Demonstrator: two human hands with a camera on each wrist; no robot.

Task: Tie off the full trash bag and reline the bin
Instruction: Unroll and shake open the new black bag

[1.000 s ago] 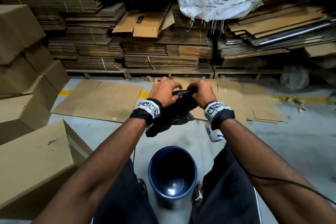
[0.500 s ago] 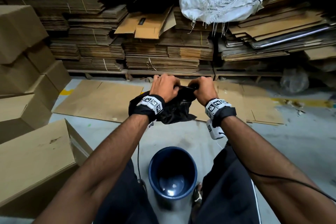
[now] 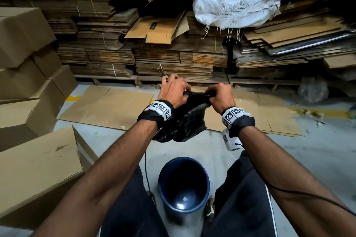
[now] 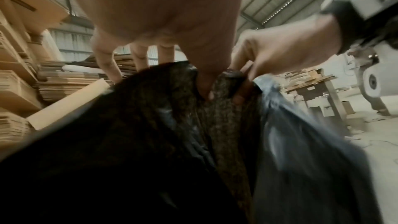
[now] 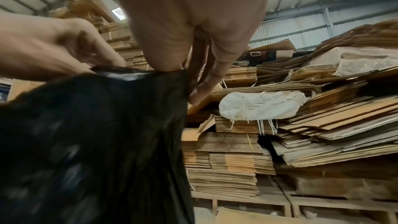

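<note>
A crumpled black trash bag [image 3: 183, 123] hangs between my hands, above an unlined dark blue bin [image 3: 160, 183] that stands on the floor between my legs. My left hand [image 3: 180, 92] pinches the bag's top edge, with its outer fingers lifted and spread. My right hand [image 3: 213, 93] grips the same edge a short span to the right. A taut strip of the edge runs between them. In the left wrist view the thumb of my left hand [image 4: 202, 77] presses into the bag [image 4: 150, 142]. The right wrist view shows my right hand [image 5: 193, 57] holding the bag [image 5: 96, 142].
Closed cardboard boxes [image 3: 28, 159] crowd my left side. Stacks of flattened cardboard [image 3: 173, 57] on pallets fill the wall ahead, with a white woven sack [image 3: 235, 7] on top. Cardboard sheets [image 3: 107, 107] lie on the grey floor. Bare floor shows to the right.
The outer fingers of my left hand have lifted and spread. The bag's bulk has swung from under my left wrist to between the hands and hangs a little lower.
</note>
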